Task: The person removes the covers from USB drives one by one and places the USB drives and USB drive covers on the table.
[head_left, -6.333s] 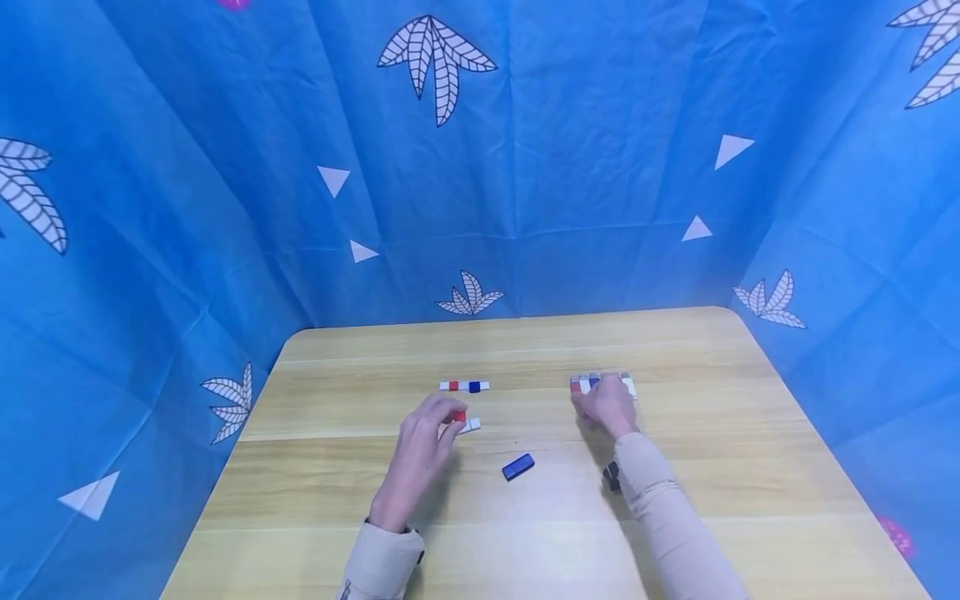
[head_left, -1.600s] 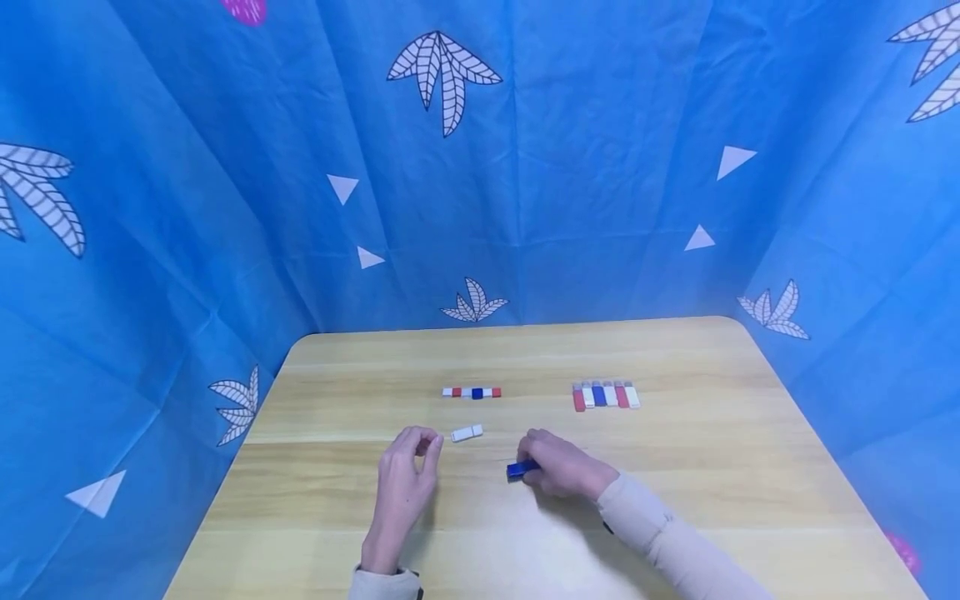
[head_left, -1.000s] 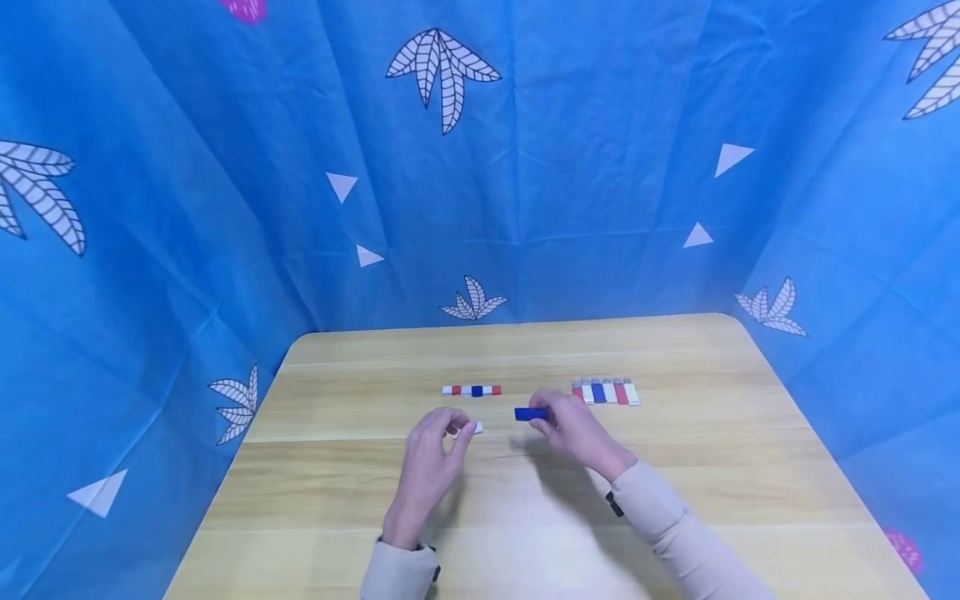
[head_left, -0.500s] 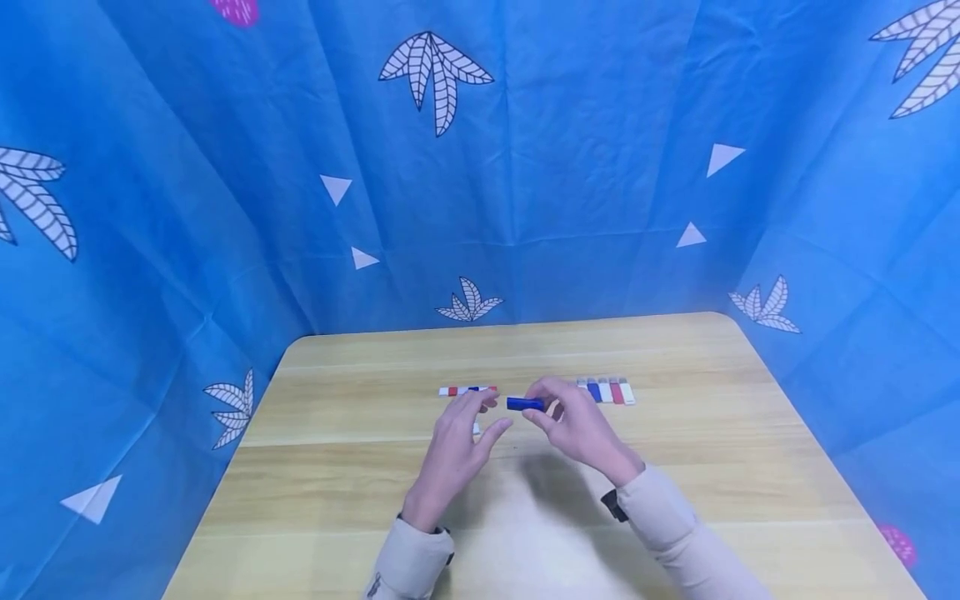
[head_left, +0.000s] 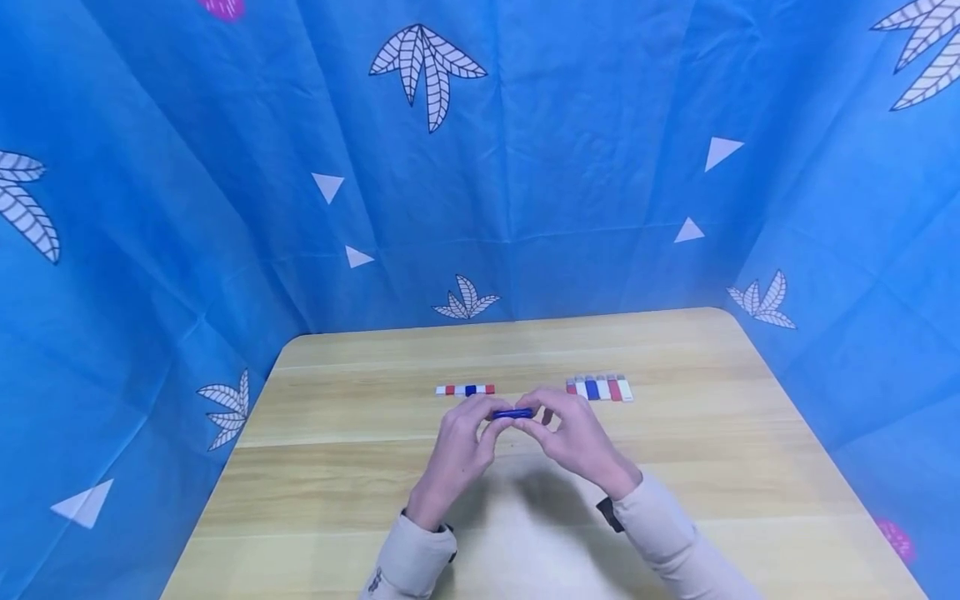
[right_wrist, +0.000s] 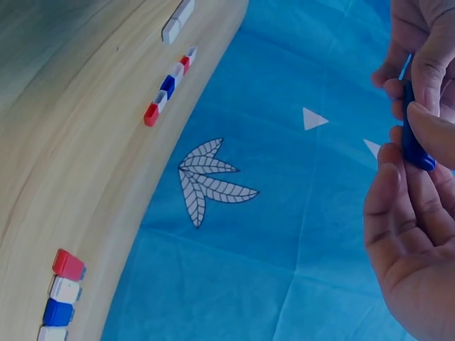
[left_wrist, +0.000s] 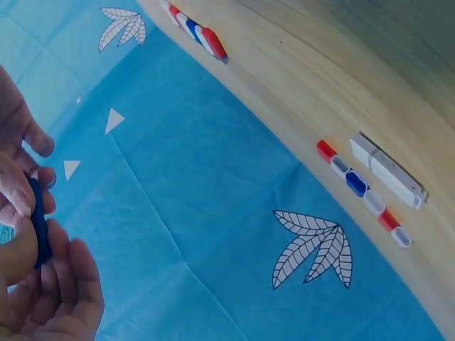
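Note:
Above the middle of the table, a blue USB flash drive [head_left: 513, 413] is pinched from both ends. My left hand [head_left: 456, 442] grips its left end between thumb and fingertips, and my right hand [head_left: 576, 433] pinches the right end. Both wrist views show the drive [left_wrist: 40, 224] closely wrapped by fingers, so whether its cap has parted cannot be told. On the table beyond my left hand lies a row of red, white and blue caps [head_left: 466, 390]. Capless red, white and blue flash drives [head_left: 598, 388] stand side by side beyond my right hand.
A white capped flash drive [left_wrist: 387, 170] lies beside the row of caps; in the head view my left hand hides it. The wooden table [head_left: 360, 475] ends at a blue patterned curtain [head_left: 585, 183] at the back and sides.
My right hand has picked the blue flash drive up off the table and raised it. My left hand has moved right and now grips its other end. A red cap has joined the row.

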A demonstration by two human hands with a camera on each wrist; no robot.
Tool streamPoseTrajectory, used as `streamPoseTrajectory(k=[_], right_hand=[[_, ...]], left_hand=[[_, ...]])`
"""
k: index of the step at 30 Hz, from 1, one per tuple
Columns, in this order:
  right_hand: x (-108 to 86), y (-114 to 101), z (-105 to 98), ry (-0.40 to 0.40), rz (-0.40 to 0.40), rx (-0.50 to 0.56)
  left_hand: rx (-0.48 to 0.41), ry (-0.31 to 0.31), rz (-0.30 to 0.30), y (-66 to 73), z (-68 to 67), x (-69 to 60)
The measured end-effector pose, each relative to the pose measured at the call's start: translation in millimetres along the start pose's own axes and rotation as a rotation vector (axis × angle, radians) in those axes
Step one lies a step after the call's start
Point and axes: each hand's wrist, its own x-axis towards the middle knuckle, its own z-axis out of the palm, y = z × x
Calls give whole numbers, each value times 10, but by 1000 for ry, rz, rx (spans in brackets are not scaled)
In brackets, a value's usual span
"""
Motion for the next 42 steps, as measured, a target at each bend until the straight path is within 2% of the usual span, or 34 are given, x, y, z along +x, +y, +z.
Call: streamPoseTrajectory(k=[5, 10, 25, 34, 42], right_hand=[[-7, 16, 8, 8, -78, 29], [-31, 48, -4, -39, -72, 81], [11, -27, -61, -74, -52, 82], [21, -3, -79, -94, -68, 69], [89, -23, -124, -133, -79, 69]], left_hand=[[28, 53, 64, 9, 17, -15], [68, 73, 120, -6, 42, -57], [115, 233, 315, -55, 96, -74], [116, 236, 329, -38, 88, -95], [80, 201, 267, -25, 19, -74]])
